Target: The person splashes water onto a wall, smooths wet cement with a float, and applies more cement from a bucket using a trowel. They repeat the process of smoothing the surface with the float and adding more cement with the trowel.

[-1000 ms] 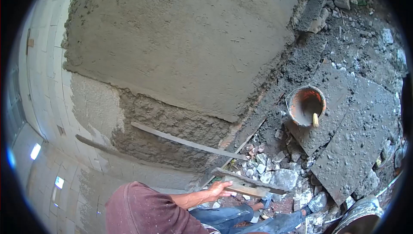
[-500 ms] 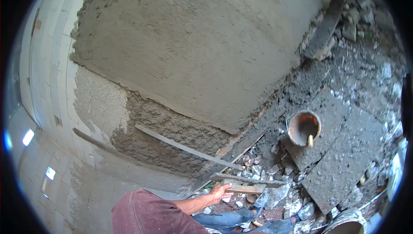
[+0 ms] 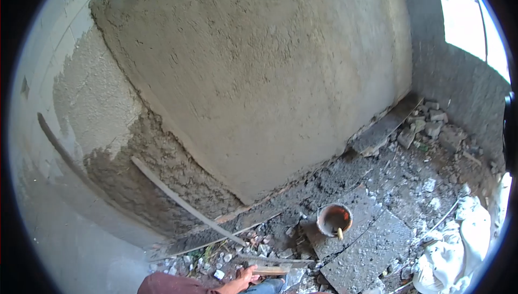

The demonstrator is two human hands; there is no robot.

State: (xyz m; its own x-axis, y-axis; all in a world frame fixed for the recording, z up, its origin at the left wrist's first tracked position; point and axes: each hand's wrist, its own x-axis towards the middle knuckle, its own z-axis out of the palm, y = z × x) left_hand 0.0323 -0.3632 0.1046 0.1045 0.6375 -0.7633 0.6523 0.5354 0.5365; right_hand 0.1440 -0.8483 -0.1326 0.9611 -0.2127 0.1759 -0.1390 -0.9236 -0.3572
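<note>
Near the bottom edge, my left hand [image 3: 246, 275] reaches in from a dark red sleeve, its fingers closed round a wooden plastering float [image 3: 271, 270]. The float has a pale wooden bar and a long grey, mortar-smeared board, seen nearly edge on. My right hand is out of sight. Just beyond the float, a long straight batten [image 3: 186, 201] leans on the rough, freshly mortared strip of wall [image 3: 162, 172]. Above that strip spreads a large, smoother area of grey plaster [image 3: 243, 83]. To the right of the float stands a mortar-stained bucket [image 3: 334, 219] with a wooden handle showing at its rim.
Flat mortar-covered boards [image 3: 372, 253] lie under and beside the bucket. Stone rubble [image 3: 431, 124] is heaped at the far right corner, by a dark plank [image 3: 386, 126] along the wall foot. White sacks [image 3: 453, 245] lie at right. Loose stones cover the ground near my hand.
My view has swung up and to the right, so wall, bucket and hand appear shifted left. The far wall opening and the white sacks now show more. My left hand still grips the float.
</note>
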